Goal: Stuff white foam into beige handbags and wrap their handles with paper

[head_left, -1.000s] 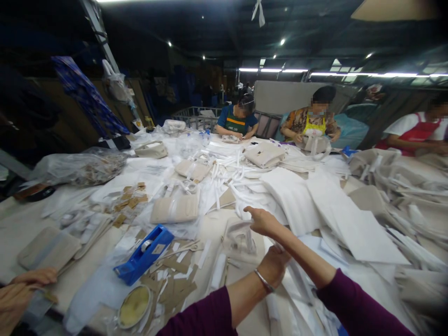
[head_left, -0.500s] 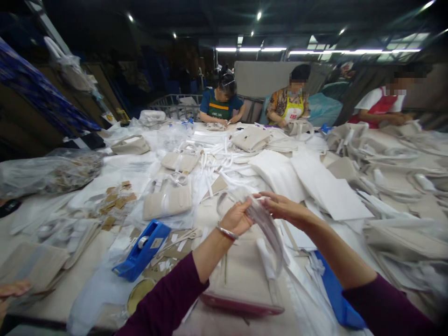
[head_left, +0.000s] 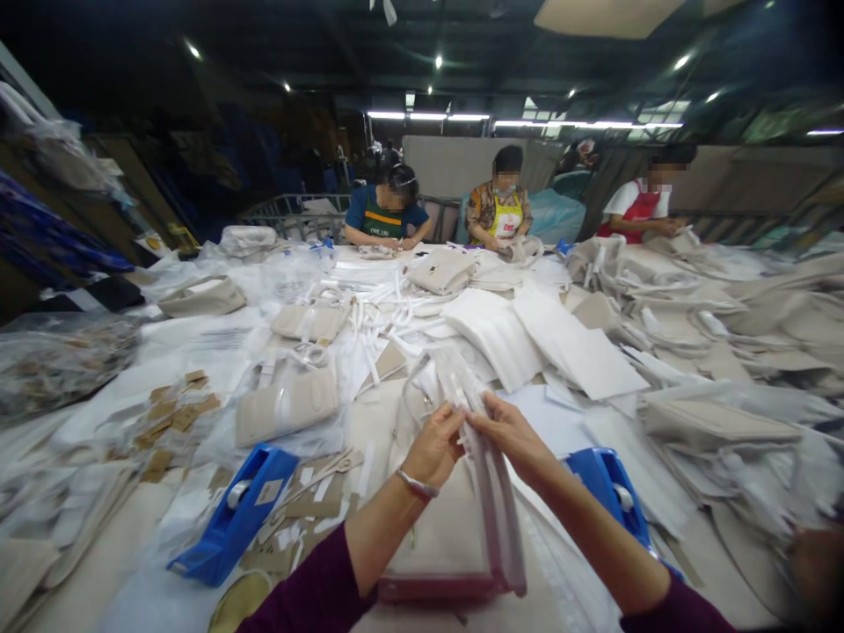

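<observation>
A beige bag (head_left: 439, 519) with a dark red lower edge lies in front of me. Its strap (head_left: 501, 501), covered in clear film or thin foam, is raised over the bag's right side. My left hand (head_left: 432, 448), with a silver bangle on the wrist, pinches the upper part of the strap. From the other side, my right hand (head_left: 511, 435) grips the same strap, thumb and fingers closed on it. The fingertips of both hands nearly meet. Whether a small piece of tape lies between them cannot be made out.
Blue tape dispensers stand left (head_left: 241, 514) and right (head_left: 607, 492). Scissors (head_left: 316, 483) lie beside the left one. Brown tags (head_left: 178, 409), white foam sheets (head_left: 567, 343) and wrapped bags (head_left: 287, 404) cover the table. Several people (head_left: 501, 215) work across it.
My right hand has gone from loosely spread beside the strap to closed on it. The strap now hangs straighter along the bag's right side. My view has turned to the right.
</observation>
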Demonstrator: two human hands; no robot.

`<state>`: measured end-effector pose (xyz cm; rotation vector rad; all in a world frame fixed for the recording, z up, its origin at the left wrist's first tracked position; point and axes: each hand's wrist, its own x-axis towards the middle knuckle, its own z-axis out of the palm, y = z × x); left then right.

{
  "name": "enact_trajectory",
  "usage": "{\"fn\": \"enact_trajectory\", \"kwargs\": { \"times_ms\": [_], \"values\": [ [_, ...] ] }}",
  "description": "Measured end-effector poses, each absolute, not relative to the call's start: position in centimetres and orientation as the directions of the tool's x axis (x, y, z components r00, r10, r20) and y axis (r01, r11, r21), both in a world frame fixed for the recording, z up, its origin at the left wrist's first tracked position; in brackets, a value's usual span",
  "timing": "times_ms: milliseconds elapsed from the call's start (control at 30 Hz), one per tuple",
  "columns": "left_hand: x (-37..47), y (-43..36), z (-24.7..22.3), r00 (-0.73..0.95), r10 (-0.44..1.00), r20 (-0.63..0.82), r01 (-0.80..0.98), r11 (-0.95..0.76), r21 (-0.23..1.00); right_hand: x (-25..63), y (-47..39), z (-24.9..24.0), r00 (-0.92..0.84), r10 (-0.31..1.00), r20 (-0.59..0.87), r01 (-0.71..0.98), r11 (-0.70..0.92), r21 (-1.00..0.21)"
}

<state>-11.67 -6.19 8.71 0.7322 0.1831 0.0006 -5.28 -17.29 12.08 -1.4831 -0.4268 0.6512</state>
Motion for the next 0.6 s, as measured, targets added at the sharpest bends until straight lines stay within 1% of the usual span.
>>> {"fn": "enact_trajectory", "kwargs": {
  "times_ms": [67,167,233,333,433,500,600],
  "values": [
    [-12.4,-6.1,8.5,0.978,0.118,-0.171,0.023,0.759,0.651,-6.4,-17.3,11.4,0.773,0.612,-0.166,-0.195,-0.020,-0.981],
    [-13.8,-4.4,8.6,0.965,0.095,-0.246,0.096,0.742,0.664,-7.1,-18.3,10.4,0.808,0.534,-0.250,-0.277,-0.030,-0.960],
    [-15.0,-2.5,8.8,0.945,0.104,-0.310,0.155,0.692,0.705,-6.7,-19.5,10.0,0.835,0.473,-0.281,-0.308,-0.022,-0.951],
    [-16.8,0.5,9.5,0.917,0.175,-0.359,0.187,0.608,0.772,-5.3,-21.1,10.2,0.864,0.420,-0.276,-0.315,0.025,-0.949],
    [-18.7,2.9,10.1,0.899,0.245,-0.364,0.172,0.565,0.807,-3.7,-21.9,11.0,0.878,0.407,-0.252,-0.300,0.058,-0.952],
    [-19.8,4.0,10.6,0.889,0.274,-0.366,0.171,0.543,0.822,-2.9,-22.3,11.6,0.876,0.417,-0.240,-0.286,0.050,-0.957],
    [-20.8,5.6,10.9,0.868,0.326,-0.375,0.179,0.498,0.849,-2.1,-23.3,11.9,0.847,0.455,-0.274,-0.280,-0.056,-0.958]
  ]
}}
